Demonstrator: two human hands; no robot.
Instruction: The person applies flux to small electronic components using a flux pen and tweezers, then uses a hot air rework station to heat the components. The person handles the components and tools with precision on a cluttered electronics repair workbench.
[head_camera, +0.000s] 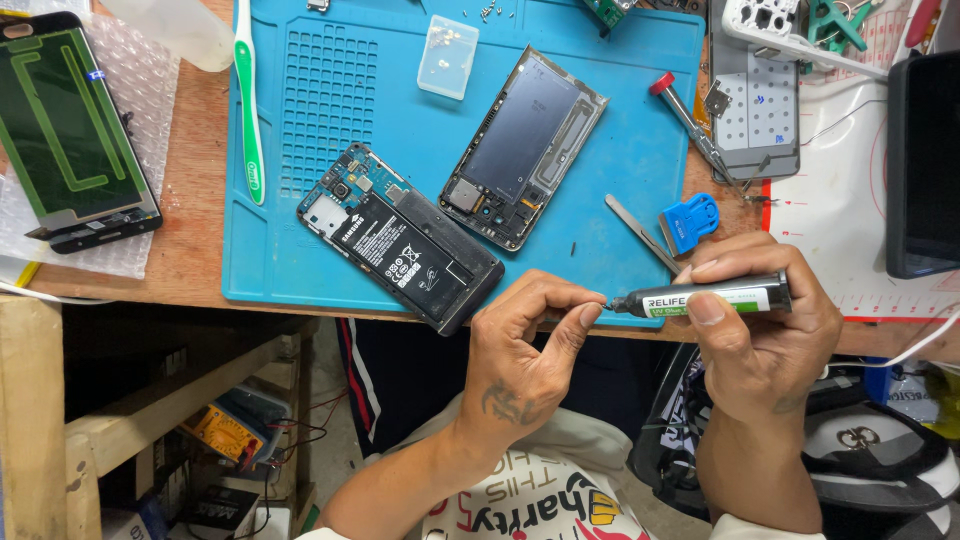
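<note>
My right hand (765, 335) grips a small black glue tube with a green and white label (715, 297), held level just past the near edge of the blue work mat (300, 270). My left hand (525, 345) pinches the tube's nozzle tip with thumb and forefinger. On the mat lie an opened phone body with its battery showing (400, 238) and a bare metal phone frame (525, 148), side by side.
A phone screen (70, 130) rests on bubble wrap at the left. A green and white toothbrush (247, 95), a small clear box (447, 57), a red-capped screwdriver (690, 120), metal tweezers (640, 232) and a blue scraper (690, 222) lie around the mat. A black device (925, 165) sits at the right.
</note>
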